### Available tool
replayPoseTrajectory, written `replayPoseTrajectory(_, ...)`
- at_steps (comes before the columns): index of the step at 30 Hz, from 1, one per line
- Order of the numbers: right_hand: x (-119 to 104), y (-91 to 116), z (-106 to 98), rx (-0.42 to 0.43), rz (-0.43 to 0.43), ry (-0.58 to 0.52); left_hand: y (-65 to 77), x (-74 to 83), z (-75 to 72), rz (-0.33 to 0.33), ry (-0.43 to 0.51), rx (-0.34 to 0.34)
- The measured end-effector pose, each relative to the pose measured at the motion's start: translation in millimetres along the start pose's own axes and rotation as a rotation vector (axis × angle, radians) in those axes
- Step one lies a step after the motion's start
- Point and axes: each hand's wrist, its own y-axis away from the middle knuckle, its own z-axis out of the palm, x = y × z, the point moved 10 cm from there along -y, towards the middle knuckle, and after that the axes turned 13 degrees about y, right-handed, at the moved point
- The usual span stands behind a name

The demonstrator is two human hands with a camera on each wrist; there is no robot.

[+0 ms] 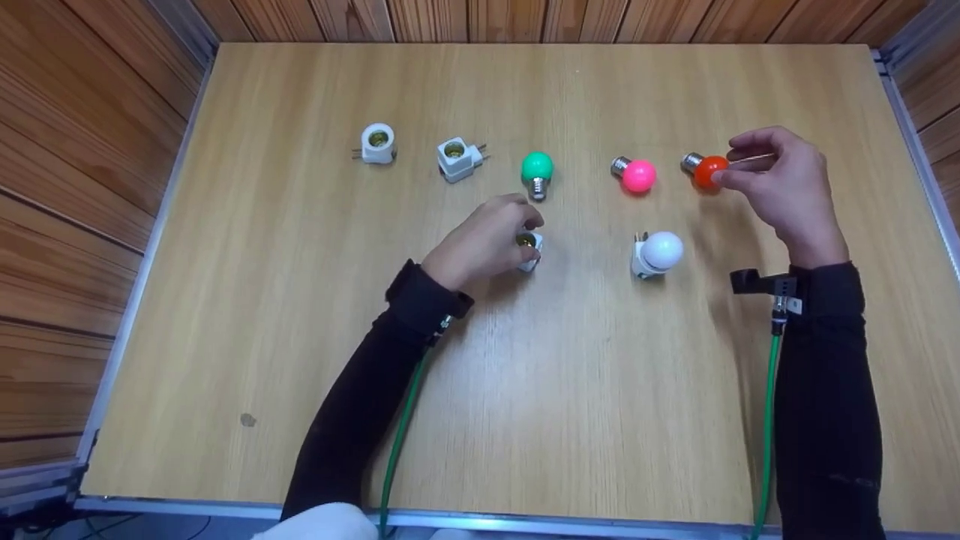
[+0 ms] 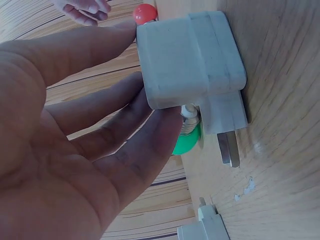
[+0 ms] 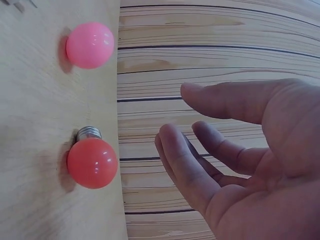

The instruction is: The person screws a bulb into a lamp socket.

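My left hand (image 1: 484, 241) holds a white plug-in lamp socket (image 2: 187, 60) between thumb and fingers, low over the table. In the left wrist view its flat metal prongs stick out to one side. The socket's threaded opening shows between the fingers in the head view. At the right, my right hand (image 1: 791, 191) hovers by a red-orange light bulb (image 3: 92, 162), its fingers loosely bent with nothing between them. The right wrist view shows a gap between these fingertips and the bulb, which lies on the table with its metal screw base pointing away.
A pink bulb (image 1: 639, 176) and a green bulb (image 1: 537, 165) lie nearby. A white bulb (image 1: 664, 250) sits in another socket in front of them. Two more white sockets (image 1: 377, 144) stand at the back left of the wooden table (image 1: 600, 420). Green cables run from both wrists.
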Motion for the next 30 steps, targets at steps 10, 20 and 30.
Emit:
replayPoseTrajectory(10,11.1,-9.0,4.0,0.017,0.016,-0.045,-1.1,0.3,7.0,-0.032,0.000,-0.023)
replayPoseTrajectory(20,14.4,-17.5,1.2,0.155,-0.004,0.051,0.9,3.4,6.6,0.024,-0.004,-0.026)
replayPoseTrajectory(30,9.3,-30.6,7.8,0.231,-0.013,0.200,2.5,-1.6,5.1,-0.010,0.043,-0.048)
